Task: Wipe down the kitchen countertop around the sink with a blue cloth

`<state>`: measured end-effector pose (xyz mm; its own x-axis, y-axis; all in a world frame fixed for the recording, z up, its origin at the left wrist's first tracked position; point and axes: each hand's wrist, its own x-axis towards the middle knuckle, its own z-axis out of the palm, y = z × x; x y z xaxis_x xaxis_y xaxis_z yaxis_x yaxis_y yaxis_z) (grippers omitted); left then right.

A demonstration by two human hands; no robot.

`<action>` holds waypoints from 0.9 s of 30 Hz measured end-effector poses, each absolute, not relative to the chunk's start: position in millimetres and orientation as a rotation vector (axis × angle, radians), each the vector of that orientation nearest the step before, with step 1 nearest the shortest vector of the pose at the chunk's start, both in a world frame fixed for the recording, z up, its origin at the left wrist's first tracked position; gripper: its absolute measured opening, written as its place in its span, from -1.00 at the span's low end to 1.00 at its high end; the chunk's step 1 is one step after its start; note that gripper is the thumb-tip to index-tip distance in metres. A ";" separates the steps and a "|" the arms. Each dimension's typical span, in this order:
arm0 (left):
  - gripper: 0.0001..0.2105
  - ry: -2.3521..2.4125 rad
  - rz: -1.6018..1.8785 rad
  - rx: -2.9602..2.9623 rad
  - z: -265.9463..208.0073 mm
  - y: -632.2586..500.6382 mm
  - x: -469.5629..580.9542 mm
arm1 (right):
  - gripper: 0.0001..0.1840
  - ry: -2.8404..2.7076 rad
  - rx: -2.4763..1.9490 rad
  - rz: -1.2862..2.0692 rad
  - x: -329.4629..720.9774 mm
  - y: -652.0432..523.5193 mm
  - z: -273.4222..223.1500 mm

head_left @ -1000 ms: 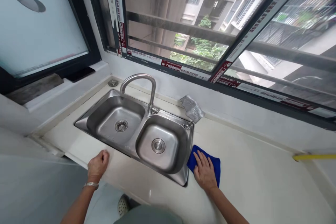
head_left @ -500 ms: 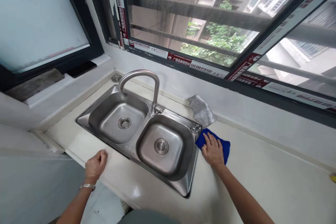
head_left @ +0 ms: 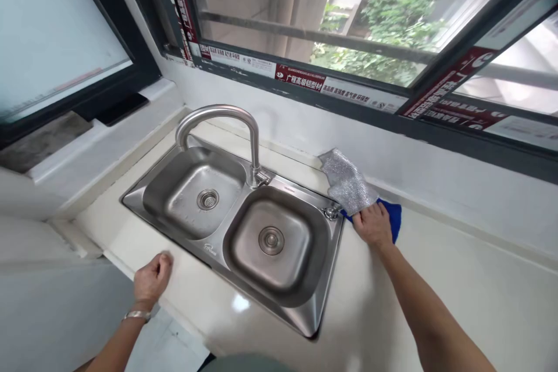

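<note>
And there's your right hand (head_left: 375, 225), over at the far right corner of the sink (head_left: 300, 321), right on the blue cloth (head_left: 394, 218)! The cloth lies on the countertop (head_left: 440, 285), showing on both sides of your hand and partly covered by the crumpled silver cloth (head_left: 346, 181). Your fingers sit close together at the silver cloth's lower edge, their tips hidden, so I can't tell whether they pinch the fabric or just press on it. The small metal fitting (head_left: 332, 212) is just beside them.

Over to your left hand (head_left: 151, 279): curled into a loose fist at the counter's front edge, no object visible in it, a bracelet (head_left: 138, 315) around the wrist.

Now the lettering! On the window frame (head_left: 244, 78), a red label (head_left: 299, 77) reads 广程高级铝型材 in white, with a line of tiny Latin capitals above it, too small to read surely. Next to it, a white strip (head_left: 364, 94) says 高品质 高强度 高气密 环保型. More red labels slant up the frame on the right, only partly legible. Down on the sink's front rim, a logo (head_left: 210, 249) shows, its letters too blurred to make out.
</note>
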<state>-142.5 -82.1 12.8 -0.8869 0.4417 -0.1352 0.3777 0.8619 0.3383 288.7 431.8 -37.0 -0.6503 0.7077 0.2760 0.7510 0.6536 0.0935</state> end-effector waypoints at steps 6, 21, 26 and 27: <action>-0.65 2.847 0.450 0.612 15.3 -80.0 -141.1 | -0.47 -2.640 -1.168 -0.263 285.9 452.3 -38.0; -0.62 2.838 0.351 0.731 13.7 -81.7 -144.0 | -0.42 -2.539 -1.295 -0.222 289.8 368.7 -31.2; -0.64 2.835 0.368 0.764 12.7 -82.4 -143.2 | -0.43 -2.541 -1.236 -0.185 302.4 318.6 -31.3; -0.64 2.835 0.371 0.769 12.7 -82.6 -143.1 | -0.44 -2.541 -1.227 -0.178 305.4 308.0 -31.7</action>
<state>-143.1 -82.6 12.7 -0.8498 0.5160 -0.1077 0.4709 0.8350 0.2847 305.4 308.0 -31.7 -0.5835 0.7416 0.3309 0.7806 0.6246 -0.0235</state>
